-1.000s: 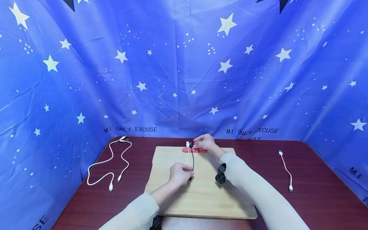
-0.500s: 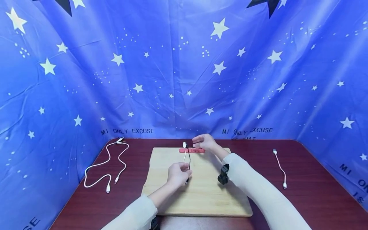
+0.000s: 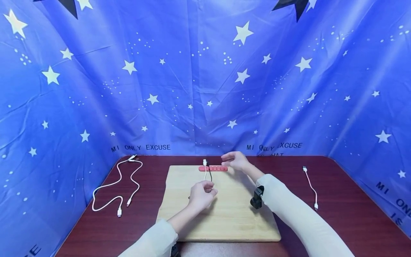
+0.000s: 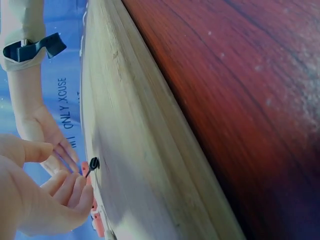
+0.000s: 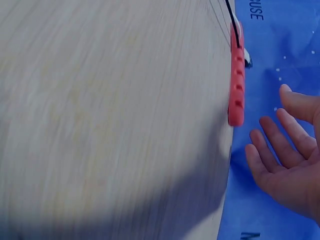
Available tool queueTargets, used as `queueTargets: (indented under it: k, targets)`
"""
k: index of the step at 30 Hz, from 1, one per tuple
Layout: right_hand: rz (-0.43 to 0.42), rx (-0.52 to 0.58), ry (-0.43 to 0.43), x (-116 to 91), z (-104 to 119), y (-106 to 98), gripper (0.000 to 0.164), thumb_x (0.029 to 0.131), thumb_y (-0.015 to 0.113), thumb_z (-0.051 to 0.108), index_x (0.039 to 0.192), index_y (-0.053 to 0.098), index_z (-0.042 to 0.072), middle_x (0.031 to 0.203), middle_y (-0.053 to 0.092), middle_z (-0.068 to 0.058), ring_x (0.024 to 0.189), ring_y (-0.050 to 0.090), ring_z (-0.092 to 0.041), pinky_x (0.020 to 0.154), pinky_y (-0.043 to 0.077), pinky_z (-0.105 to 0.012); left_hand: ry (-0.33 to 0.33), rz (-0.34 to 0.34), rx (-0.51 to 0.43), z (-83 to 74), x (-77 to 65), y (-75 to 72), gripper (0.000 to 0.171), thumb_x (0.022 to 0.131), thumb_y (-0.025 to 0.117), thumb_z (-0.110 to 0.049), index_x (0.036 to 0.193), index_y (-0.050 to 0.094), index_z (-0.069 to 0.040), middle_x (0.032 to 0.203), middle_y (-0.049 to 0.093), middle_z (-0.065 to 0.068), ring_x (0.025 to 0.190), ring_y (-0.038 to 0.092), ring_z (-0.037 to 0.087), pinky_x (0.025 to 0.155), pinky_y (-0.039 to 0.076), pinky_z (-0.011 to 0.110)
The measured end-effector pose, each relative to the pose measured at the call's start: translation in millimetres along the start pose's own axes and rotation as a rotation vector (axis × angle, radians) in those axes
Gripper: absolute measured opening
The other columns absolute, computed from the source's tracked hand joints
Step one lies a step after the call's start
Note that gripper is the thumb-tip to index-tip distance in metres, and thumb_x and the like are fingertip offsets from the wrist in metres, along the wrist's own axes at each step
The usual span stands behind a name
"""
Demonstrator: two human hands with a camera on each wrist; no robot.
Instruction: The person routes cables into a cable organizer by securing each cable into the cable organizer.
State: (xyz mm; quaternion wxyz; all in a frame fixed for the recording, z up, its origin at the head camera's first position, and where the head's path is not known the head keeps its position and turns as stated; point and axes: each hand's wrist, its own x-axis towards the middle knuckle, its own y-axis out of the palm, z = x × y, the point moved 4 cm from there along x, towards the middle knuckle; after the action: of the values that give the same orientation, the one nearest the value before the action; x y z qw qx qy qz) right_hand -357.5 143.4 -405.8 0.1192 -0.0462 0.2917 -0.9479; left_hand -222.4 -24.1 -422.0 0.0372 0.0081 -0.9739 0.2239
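A red cable holder (image 3: 218,169) with a row of slots lies along the far edge of the wooden board (image 3: 244,214). A white cable (image 3: 205,174) and a black cable (image 3: 210,173) sit side by side in its left slots, plugs past the far edge. My left hand (image 3: 201,195) hovers over the board with thumb and fingers apart, covering the black cable's near part in the head view. Beyond its fingertips, the left wrist view shows the black cable's end (image 4: 94,163). My right hand (image 3: 236,160) is beside the holder's right end, fingers spread and holding nothing.
On the dark red table (image 3: 289,192), a long white cable (image 3: 94,194) lies looped at the left. A short white cable (image 3: 311,187) lies at the right. A blue star-patterned curtain (image 3: 192,71) encloses the back and sides.
My right hand has drawn away from the black plug to the right of the holder. My left hand's fingers have parted from the black cable. The head view has shifted slightly.
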Motion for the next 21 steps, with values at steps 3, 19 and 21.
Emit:
queueTargets:
  k: [3, 19, 21]
  targets:
    - [-0.019, -0.01, 0.001, -2, -6, -7, 0.037, 0.085, 0.07, 0.009, 0.118, 0.063, -0.005, 0.115, 0.069, -0.021, 0.107, 0.067, -0.033, 0.1, 0.052, -0.041, 0.042, 0.014, -0.001, -3.5, 0.0, 2.0, 0.028, 0.081, 0.07, -0.01, 0.106, 0.068, 0.002, 0.102, 0.072, 0.016, 0.097, 0.067, 0.027, 0.096, 0.05, 0.048]
    - [-0.085, -0.056, 0.119, -18, -45, -43, 0.037, 0.086, 0.07, 0.015, 0.12, 0.064, -0.001, 0.113, 0.071, -0.017, 0.111, 0.064, -0.032, 0.1, 0.051, -0.041, 0.053, 0.087, -0.05, -6.9, 0.9, 13.8, 0.031, 0.081, 0.072, -0.013, 0.108, 0.067, 0.002, 0.102, 0.071, 0.017, 0.091, 0.069, 0.023, 0.084, 0.058, 0.034]
    - [-0.093, -0.075, 0.13, -21, -49, -48, 0.037, 0.086, 0.07, 0.017, 0.118, 0.065, -0.001, 0.112, 0.072, -0.016, 0.112, 0.064, -0.032, 0.098, 0.051, -0.04, 0.049, 0.102, -0.068, -7.6, 0.7, 15.0, 0.032, 0.081, 0.072, -0.013, 0.109, 0.067, 0.002, 0.104, 0.071, 0.017, 0.092, 0.069, 0.023, 0.083, 0.058, 0.032]
